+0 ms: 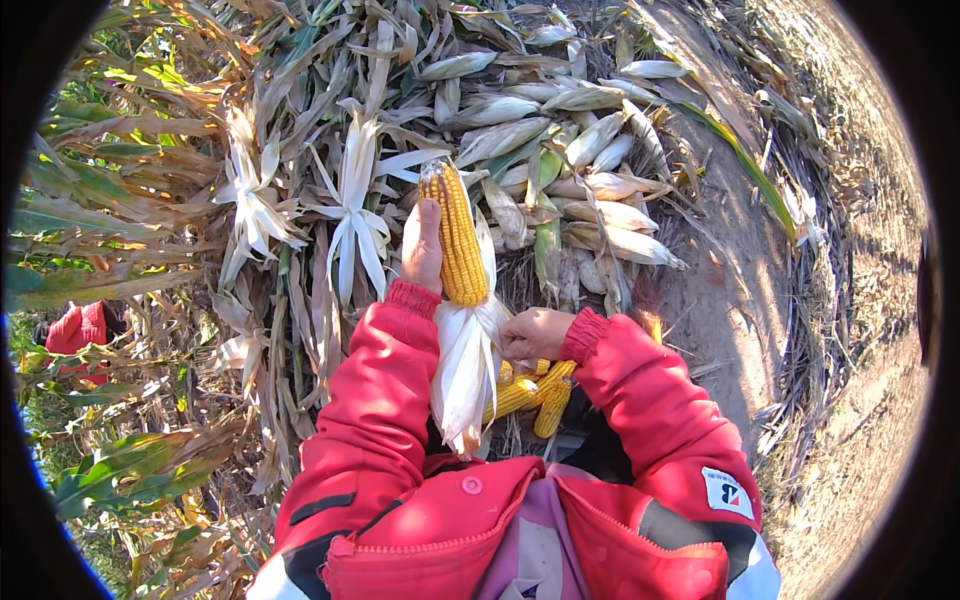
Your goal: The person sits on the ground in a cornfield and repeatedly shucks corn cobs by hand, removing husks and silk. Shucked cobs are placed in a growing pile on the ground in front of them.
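Note:
My left hand [424, 244] is wrapped around a bare yellow ear of corn [459, 236], its thumb lying along the kernels. The tip of the ear points away from me. Its pale husk [465, 360] is peeled back and hangs from the base toward my jacket. My right hand [536, 334] is curled at the right edge of this husk, fingertips pinched on a strip of it; the exact grip is partly hidden. Below the right hand, several husked yellow ears [551, 401] lie close to my body, partly covered by the husk and sleeve.
Beyond my hands lies a heap of unhusked corn ears [592, 202]. Opened, pale husks [352, 217] stand among dry stalks on the left. Leafy corn plants [112, 202] line the left side, where a person in red [79, 334] is partly visible. Bare soil [720, 300] runs along the right.

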`<state>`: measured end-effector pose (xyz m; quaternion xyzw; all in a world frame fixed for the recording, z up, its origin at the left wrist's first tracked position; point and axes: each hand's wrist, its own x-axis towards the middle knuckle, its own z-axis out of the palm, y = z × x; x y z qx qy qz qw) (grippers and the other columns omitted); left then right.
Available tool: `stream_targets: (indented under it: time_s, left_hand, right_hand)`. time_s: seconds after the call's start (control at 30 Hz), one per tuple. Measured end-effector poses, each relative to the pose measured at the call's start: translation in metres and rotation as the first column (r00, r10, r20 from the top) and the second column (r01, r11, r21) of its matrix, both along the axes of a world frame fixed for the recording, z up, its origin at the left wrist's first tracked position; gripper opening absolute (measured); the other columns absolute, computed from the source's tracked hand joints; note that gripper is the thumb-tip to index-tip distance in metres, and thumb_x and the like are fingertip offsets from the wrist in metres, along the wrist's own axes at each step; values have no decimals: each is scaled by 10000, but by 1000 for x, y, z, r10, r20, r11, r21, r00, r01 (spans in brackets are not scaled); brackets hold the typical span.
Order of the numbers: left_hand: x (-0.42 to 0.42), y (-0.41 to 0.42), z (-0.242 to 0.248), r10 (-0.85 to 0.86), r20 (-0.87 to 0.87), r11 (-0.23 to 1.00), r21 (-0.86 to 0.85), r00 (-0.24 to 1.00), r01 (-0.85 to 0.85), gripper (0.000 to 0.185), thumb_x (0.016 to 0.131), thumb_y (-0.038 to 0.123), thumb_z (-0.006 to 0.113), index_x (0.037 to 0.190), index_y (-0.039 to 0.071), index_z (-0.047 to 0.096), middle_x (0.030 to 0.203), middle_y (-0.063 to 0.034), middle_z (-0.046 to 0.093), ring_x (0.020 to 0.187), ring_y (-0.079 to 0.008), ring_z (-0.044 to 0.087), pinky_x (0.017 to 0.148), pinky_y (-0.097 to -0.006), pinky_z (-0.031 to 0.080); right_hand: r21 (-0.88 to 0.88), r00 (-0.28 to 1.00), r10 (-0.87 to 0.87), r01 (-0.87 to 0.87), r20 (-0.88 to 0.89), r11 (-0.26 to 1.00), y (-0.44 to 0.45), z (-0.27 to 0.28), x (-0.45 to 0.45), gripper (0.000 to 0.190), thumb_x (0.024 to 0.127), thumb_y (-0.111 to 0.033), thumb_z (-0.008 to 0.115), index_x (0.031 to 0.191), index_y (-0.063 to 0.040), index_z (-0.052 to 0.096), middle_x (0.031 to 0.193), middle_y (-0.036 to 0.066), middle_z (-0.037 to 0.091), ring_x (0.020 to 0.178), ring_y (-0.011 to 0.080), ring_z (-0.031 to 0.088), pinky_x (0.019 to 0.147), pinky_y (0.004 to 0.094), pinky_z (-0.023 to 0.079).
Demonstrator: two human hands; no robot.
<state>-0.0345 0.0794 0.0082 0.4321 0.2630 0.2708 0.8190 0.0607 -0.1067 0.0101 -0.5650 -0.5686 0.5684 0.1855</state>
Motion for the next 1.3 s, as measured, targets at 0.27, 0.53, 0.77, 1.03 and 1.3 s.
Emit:
stream_targets:
  time_s: [0.27, 0.53, 0.77, 1.03, 1.3]
  left_hand:
    - [17, -25, 4, -46, -72, 998, 38, 996, 49, 540, 975, 500, 351, 1170, 32, 539, 940, -36, 605, 825, -108, 576, 766, -257, 472]
    - [27, -59, 5, -128, -111, 946, 283, 985, 155, 481, 1007, 303, 325, 1401, 28, 308, 1214, -104, 488, 1111, -167, 486, 998, -285, 366]
    - [4, -45, -6, -541, 97, 830, -97, 835, 549, 757, 852, 463, 608, 1394, 20, 321, 1262, -100, 487, 1160, -189, 489, 1001, -315, 373]
    - [7, -44, -7, -442, -6, 897, 12, 897, 442, 844, 745, 403, 745, 1387, 41, 334, 1260, -53, 489, 1149, -154, 472, 997, -307, 367]
    - [13, -43, -2, -447, 68, 894, 27, 892, 446, 823, 748, 314, 762, 1393, 50, 325, 1301, -42, 464, 1197, -165, 442, 1031, -313, 334]
  right_hand:
    - [326, 498, -790, 859, -359, 394, 36, 49, 24, 242, 849, -146, 662, 1022, 1, 578, 861, 91, 652, 726, 119, 612, 663, 275, 503]
    - [400, 497, -850, 825, -177, 399, 40, 8, 30, 622, 861, -390, 624, 1278, 17, 408, 1064, 224, 600, 1001, 341, 603, 854, 396, 469]
    - [-94, 224, -531, 857, -817, 506, 34, 24, 42, 589, 899, -219, 620, 1365, 12, 343, 1259, 102, 520, 1134, 159, 500, 987, 292, 382]
    - [25, 255, -724, 950, -641, 312, 29, 43, 52, 365, 817, -238, 725, 1071, -5, 607, 991, 46, 644, 922, 119, 587, 876, 275, 455]
    - [27, 161, -680, 979, -715, 203, 26, 30, 45, 130, 849, -110, 676, 922, -21, 615, 895, 27, 635, 816, 110, 588, 787, 259, 482]
